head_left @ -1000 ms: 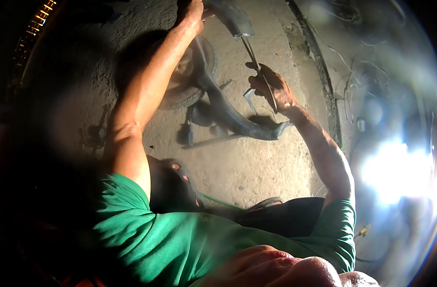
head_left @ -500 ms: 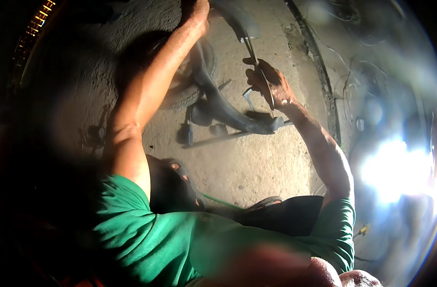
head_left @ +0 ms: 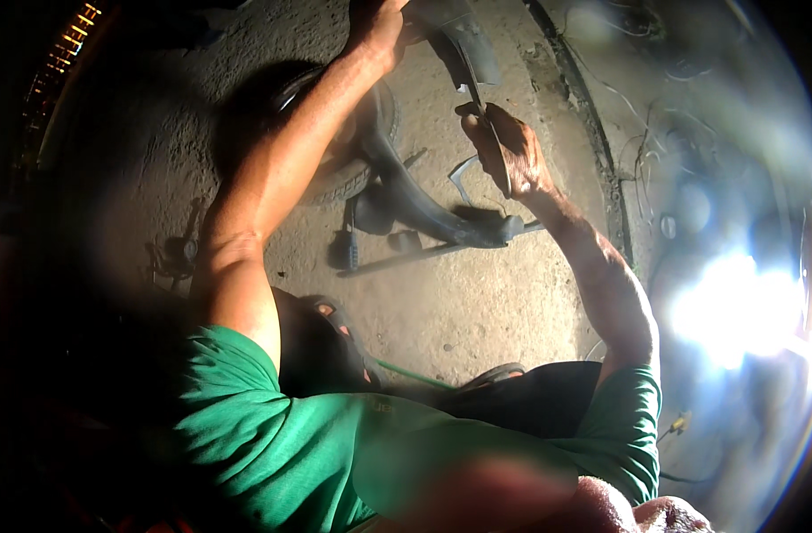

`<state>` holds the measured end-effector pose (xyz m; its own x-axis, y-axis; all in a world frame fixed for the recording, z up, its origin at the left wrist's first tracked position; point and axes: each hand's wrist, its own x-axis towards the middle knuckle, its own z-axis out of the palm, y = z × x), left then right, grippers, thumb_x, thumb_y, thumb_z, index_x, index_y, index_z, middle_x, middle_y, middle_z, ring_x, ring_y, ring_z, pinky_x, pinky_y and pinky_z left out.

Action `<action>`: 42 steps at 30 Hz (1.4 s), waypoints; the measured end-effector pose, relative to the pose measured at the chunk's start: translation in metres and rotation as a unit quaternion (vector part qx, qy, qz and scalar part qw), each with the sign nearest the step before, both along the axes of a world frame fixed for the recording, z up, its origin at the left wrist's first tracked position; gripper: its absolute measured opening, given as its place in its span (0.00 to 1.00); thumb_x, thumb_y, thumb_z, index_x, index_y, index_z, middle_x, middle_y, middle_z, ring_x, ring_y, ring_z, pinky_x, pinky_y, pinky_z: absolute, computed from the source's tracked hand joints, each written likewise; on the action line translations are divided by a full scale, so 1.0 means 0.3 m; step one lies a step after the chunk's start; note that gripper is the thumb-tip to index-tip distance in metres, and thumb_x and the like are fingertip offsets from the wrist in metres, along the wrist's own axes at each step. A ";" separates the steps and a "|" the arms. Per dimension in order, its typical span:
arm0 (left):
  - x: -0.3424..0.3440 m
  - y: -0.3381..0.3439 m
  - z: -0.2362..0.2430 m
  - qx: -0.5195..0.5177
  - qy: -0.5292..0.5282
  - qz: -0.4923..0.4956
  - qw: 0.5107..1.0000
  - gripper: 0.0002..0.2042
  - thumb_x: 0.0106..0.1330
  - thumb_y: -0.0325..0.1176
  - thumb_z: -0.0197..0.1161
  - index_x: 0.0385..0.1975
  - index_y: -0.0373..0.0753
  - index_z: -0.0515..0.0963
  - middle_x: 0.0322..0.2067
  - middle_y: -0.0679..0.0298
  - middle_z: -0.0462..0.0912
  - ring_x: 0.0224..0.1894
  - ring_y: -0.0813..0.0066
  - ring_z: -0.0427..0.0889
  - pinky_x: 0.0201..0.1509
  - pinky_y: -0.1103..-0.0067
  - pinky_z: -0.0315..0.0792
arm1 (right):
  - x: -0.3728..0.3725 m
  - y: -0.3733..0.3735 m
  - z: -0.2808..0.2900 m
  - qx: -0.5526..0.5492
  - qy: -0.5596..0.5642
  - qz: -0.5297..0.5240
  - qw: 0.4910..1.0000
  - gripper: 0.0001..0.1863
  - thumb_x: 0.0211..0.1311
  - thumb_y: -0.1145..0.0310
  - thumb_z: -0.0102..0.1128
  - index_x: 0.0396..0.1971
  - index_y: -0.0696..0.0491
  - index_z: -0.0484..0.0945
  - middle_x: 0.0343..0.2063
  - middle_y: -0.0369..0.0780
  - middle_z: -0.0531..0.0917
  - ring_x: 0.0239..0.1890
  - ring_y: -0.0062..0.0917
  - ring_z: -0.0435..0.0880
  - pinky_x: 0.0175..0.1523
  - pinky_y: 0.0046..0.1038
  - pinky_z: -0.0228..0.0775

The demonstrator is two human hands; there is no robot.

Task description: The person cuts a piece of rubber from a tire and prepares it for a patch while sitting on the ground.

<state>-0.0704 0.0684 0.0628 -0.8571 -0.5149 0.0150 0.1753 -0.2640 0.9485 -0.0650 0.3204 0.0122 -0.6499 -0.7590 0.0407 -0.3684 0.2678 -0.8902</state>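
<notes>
My left hand (head_left: 378,35) grips a dark, curved strip (head_left: 477,59) at the top of the view; its fingertips are mostly hidden. My right hand (head_left: 509,147) is closed on a long, thin metal tool (head_left: 481,96), whose upper end overlaps the strip. Below them lie a long dark rubber-like piece (head_left: 425,213) and, behind it, a wheel with a tyre (head_left: 339,188), partly hidden by my left forearm. A bent grey metal piece (head_left: 459,182) is just left of my right hand.
Rough concrete floor (head_left: 450,320) has a small ribbed-handled tool (head_left: 352,249) and a long bar (head_left: 397,262). A dark groove (head_left: 592,133) with loose wires runs along the right. A green cord (head_left: 410,373) lies by my sandalled feet. Bright glare covers the right side.
My left hand has shifted right and down with the strip, which now sits lower over the thin tool. My right hand has moved slightly up, and its fingers look more tightly closed.
</notes>
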 end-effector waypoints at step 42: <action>0.048 0.068 -0.025 -0.224 -0.008 -0.039 0.974 0.23 0.70 0.47 0.63 0.55 0.35 0.75 0.44 0.57 0.82 0.40 0.69 0.85 0.39 0.75 0.82 | -0.025 0.005 0.020 0.087 0.038 -0.033 0.995 0.39 0.65 0.30 0.54 0.52 0.54 0.81 0.34 0.48 0.85 0.42 0.36 0.85 0.48 0.39 0.74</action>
<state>-0.0561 0.0888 0.0554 -0.8955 -0.3926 0.2096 0.1560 0.1641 0.9740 -0.0726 0.3220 0.0180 -0.6993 -0.7139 -0.0362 -0.4091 0.4413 -0.7987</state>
